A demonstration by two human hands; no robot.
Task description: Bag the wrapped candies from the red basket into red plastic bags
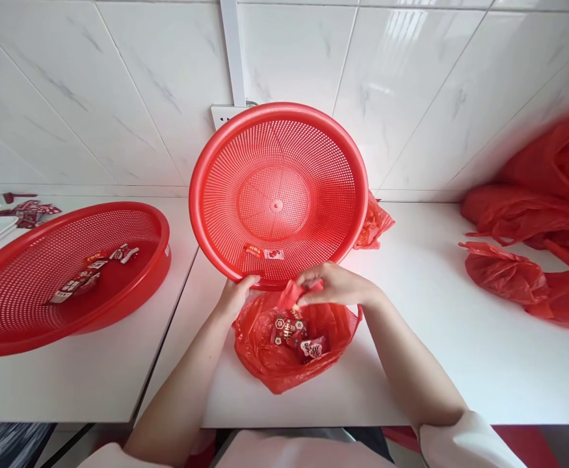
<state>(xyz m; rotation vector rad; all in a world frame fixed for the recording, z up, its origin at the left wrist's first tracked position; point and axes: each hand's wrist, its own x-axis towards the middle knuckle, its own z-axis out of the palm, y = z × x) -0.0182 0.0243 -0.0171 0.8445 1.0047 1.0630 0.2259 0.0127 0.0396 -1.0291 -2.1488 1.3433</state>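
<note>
A red plastic colander (277,143) is tilted up with its open side facing me. At its lower left rim is my left hand (235,296), closed with the thumb over the edge. Two small wrapped snacks (263,251) lie inside near the bottom. Below the rim, a thin red plastic bag (259,357) sits open on the table, holding several wrapped snack packets (289,330). My right hand (333,284) is over the bag's mouth, fingers pinched on a red packet (291,294); its far part is hidden behind the fingers.
A second red colander (132,305) with several snack packets (77,286) leans at the left. Red plastic bags (518,214) lie at the right on the white table (440,364). Another red bag (376,224) is partly behind the upright colander. A tiled wall (294,52) with a socket (222,117) stands behind.
</note>
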